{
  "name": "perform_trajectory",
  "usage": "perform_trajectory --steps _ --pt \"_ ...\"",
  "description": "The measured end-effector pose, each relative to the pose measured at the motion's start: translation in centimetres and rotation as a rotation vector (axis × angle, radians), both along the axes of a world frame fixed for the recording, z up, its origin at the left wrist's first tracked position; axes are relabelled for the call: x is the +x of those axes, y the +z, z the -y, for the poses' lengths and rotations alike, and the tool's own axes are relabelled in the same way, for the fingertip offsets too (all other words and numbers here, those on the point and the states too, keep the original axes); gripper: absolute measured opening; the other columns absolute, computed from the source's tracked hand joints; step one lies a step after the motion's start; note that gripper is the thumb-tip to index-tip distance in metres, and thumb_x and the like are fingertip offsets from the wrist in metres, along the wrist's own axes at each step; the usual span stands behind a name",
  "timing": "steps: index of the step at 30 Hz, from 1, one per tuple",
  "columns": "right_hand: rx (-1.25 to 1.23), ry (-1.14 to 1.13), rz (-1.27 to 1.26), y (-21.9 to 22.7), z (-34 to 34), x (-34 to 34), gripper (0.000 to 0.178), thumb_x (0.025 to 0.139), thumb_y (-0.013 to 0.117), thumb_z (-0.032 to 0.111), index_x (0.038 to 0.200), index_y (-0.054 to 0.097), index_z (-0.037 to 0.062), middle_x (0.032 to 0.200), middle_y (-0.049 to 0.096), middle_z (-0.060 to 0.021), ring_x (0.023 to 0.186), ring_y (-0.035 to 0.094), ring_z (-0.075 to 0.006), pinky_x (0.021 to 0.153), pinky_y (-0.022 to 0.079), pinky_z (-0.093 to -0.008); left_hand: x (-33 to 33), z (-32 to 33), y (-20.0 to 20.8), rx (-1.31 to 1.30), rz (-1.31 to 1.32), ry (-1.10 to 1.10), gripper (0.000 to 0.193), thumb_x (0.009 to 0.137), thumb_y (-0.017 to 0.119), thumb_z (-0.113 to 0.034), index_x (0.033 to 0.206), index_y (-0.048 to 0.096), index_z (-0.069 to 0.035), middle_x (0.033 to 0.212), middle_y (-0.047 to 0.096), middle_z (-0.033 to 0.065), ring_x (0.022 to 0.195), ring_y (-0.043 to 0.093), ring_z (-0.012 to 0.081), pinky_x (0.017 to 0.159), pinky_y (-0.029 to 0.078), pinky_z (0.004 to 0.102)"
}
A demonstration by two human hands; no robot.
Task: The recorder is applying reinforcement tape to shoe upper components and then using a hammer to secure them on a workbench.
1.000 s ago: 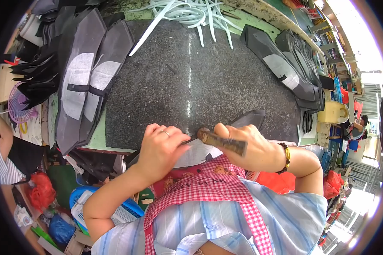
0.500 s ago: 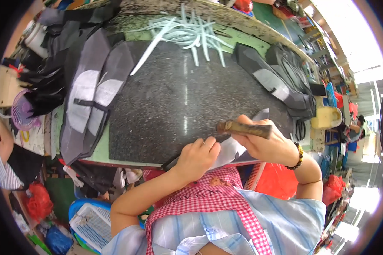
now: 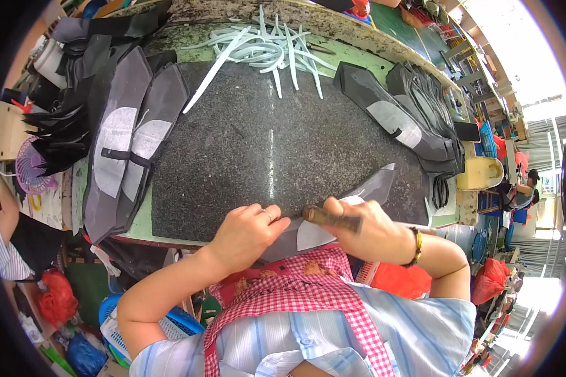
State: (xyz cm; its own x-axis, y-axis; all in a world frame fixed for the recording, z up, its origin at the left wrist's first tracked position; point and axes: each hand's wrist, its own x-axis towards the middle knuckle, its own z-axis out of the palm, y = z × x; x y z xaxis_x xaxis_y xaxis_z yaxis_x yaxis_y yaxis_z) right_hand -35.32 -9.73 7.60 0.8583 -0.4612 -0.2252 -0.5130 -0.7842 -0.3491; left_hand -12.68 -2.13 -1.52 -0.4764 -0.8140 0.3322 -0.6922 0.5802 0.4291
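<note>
A dark grey, flat cut piece [image 3: 374, 185] with a pale patch lies slantwise across the near edge of the black stone slab [image 3: 233, 144]. My left hand [image 3: 248, 234], with a ring on it, is closed at the piece's left end, fingers curled over its edge. My right hand [image 3: 374, 232] grips a tool with a worn brown wooden shaft [image 3: 333, 219]; its dark end points left, close to my left fingertips. The fingers' undersides and the rest of the tool are hidden.
Similar grey pieces [image 3: 116, 151] lie at the left, and a stack of them [image 3: 421, 135] at the right. Pale strips [image 3: 264, 53] are heaped at the far edge. Beside the bench are a blue basket [image 3: 179, 323] and a red bag [image 3: 399, 279]. Another person's arm [image 3: 5, 204] shows far left.
Both my hands have moved left along the near edge. The piece's right end is more exposed, and the tool is lower and tilted differently.
</note>
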Motion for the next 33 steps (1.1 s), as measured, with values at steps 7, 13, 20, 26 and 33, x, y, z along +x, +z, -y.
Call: perform_trajectory --steps 7,13,20,26,33 --pt "0.098 -0.148 0.056 -1.4 -1.4 0.6 0.028 0.091 0.057 0.008 0.117 0.065 0.0106 0.087 0.062 -0.0113 0.061 0.063 -0.0296 0.053 0.050 -0.0384 1.2 -0.8 0.1 -0.008 0.014 0.028 0.026 0.077 0.064 -0.015 0.102 0.070 -0.010 0.091 0.060 0.0013 0.073 0.058 0.0180 0.063 0.048 0.0327" --pt "0.114 -0.064 0.206 -2.1 -0.1 0.9 0.033 0.090 0.058 0.009 0.123 0.061 0.0115 0.088 0.060 -0.0106 0.062 0.063 -0.0262 0.052 0.049 -0.0368 2.6 -1.4 0.2 -0.002 0.069 0.051 0.026 0.076 0.065 -0.014 0.101 0.072 -0.011 0.089 0.059 0.0006 0.073 0.057 0.0182 0.064 0.047 0.0325" --pt "0.111 -0.040 0.219 -2.7 -0.7 2.1 0.035 0.089 0.064 0.009 0.124 0.059 0.0080 0.076 0.054 -0.0095 0.054 0.059 -0.0248 0.044 0.044 -0.0367 2.1 -2.1 -0.6 -0.034 0.018 0.119 0.024 0.077 0.068 -0.015 0.100 0.072 -0.011 0.088 0.060 0.0011 0.074 0.057 0.0196 0.065 0.046 0.0337" --pt "0.029 0.070 0.055 -1.8 -0.7 3.0 0.040 0.086 0.064 0.011 0.124 0.052 0.0112 0.078 0.058 -0.0126 0.060 0.064 -0.0321 0.052 0.050 -0.0425 2.2 -3.5 -0.8 0.005 -0.196 0.325 0.024 0.071 0.080 -0.018 0.092 0.072 -0.010 0.085 0.063 0.0010 0.079 0.061 0.0209 0.072 0.047 0.0361" --pt "0.122 -0.032 0.184 -2.8 -0.8 4.1 0.030 0.093 0.059 0.015 0.121 0.056 0.0087 0.085 0.061 -0.0113 0.059 0.063 -0.0302 0.050 0.048 -0.0426 2.0 -4.0 -0.9 -0.180 -0.013 0.288 0.022 0.073 0.079 -0.017 0.092 0.072 -0.008 0.088 0.061 0.0008 0.081 0.059 0.0200 0.074 0.046 0.0368"
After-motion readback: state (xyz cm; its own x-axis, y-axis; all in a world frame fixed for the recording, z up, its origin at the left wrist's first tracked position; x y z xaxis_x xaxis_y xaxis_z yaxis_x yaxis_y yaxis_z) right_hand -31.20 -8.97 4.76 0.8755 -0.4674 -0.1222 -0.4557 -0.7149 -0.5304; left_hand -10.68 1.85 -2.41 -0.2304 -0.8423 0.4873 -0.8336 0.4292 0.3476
